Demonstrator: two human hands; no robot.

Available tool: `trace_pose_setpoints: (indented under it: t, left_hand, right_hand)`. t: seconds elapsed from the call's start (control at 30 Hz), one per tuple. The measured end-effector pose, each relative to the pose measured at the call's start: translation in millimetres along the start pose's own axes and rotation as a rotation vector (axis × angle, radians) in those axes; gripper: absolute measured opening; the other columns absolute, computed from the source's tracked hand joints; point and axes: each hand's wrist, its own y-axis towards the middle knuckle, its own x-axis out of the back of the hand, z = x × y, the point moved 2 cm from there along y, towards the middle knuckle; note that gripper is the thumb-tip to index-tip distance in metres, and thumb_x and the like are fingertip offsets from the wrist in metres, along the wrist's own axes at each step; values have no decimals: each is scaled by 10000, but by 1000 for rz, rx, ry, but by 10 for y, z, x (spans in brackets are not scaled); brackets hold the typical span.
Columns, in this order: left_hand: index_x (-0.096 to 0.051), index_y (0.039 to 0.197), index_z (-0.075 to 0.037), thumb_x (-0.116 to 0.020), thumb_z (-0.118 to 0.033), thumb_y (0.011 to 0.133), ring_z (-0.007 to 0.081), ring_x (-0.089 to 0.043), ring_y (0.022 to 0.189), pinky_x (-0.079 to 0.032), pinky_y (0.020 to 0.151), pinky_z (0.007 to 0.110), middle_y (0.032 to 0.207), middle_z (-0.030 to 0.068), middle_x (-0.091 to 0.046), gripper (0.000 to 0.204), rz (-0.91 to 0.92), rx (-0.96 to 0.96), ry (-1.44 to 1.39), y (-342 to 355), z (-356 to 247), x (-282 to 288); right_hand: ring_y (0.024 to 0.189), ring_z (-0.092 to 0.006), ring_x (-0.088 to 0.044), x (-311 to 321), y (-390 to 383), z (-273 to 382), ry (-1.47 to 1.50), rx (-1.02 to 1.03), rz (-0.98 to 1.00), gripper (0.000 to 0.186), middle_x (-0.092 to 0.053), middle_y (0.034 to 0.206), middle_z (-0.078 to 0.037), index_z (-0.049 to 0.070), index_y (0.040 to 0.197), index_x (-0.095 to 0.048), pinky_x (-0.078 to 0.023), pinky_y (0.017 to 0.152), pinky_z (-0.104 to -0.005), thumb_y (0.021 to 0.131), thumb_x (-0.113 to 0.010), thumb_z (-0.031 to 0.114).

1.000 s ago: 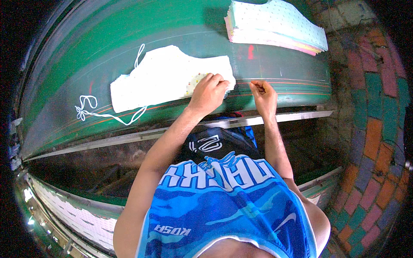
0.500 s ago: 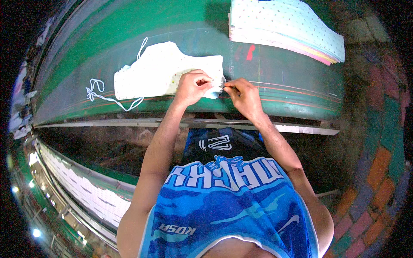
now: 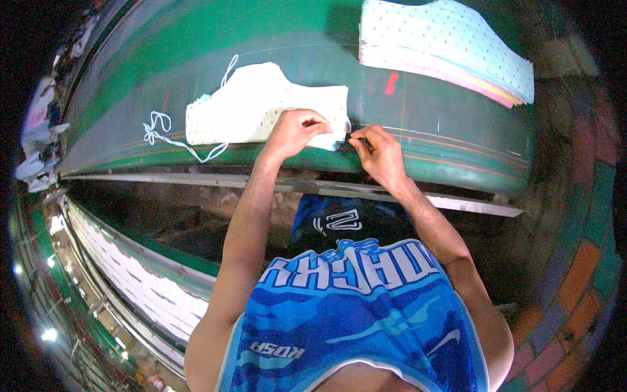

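Your stack (image 3: 245,98), white cloth pieces, lies flat on the green tabletop (image 3: 300,62), in front of you and left of centre. Left hand (image 3: 287,137) rests over its lower right part, fingers curled, thumb and index tips drawn together at the cloth. Can't tell if they've actually pinched a ply. Right hand (image 3: 385,157) sits just off the stack's right edge, thumb and index near each other, pointing at that edge. Can't tell if anything thin is between them; too small to read.

Step in hand, my read: working the right-hand corner of the stack, left steadying, right on the edge plies. Next move probably calls for a light fingertip grip on the edge, with the left keeping the pieces from sliding.

White cord (image 3: 204,160): bunched end on the tabletop left of the stack, runs to its lower edge; a loop shows at the upper edge. Middle hidden, likely under the cloth. Watch for snagging. Second pile (image 3: 444,42), pale blue on top, is well apart, upper right.
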Motion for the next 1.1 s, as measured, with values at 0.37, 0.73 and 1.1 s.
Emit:
trace_pose_setpoints:
  t: [0.37, 0.73, 1.1]
  left_hand:
    - [-743, 1039, -9, -748, -131, 1001, 59, -622, 743, -514, 670, 257, 827, -3, -701, 128, 65, -76, 51, 212, -137, -311]
    - [-736, 1074, 12, -691, -166, 1055, 66, -637, 750, -535, 682, 269, 869, 18, -724, 184, -16, -225, -47, 479, -130, -497]
    - [-683, 1209, -16, -779, -202, 991, 108, -705, 838, -560, 729, 316, 922, 59, -769, 302, -74, -319, -55, 519, -210, -643]
  right_hand:
    - [956, -355, -688, 255, 56, -128, -155, 172, -31, 209, -703, 997, -144, 49, 1096, -744, -568, 832, -455, 923, -795, 156]
    - [887, -246, -698, 372, 391, -268, -223, 114, 54, 187, -686, 1045, -118, 27, 1061, -753, -579, 750, -361, 894, -818, 80]
    - [980, -286, -714, 505, 647, -289, -246, 271, 60, 116, -684, 1117, -120, 51, 1013, -776, -602, 793, -384, 900, -792, 69]
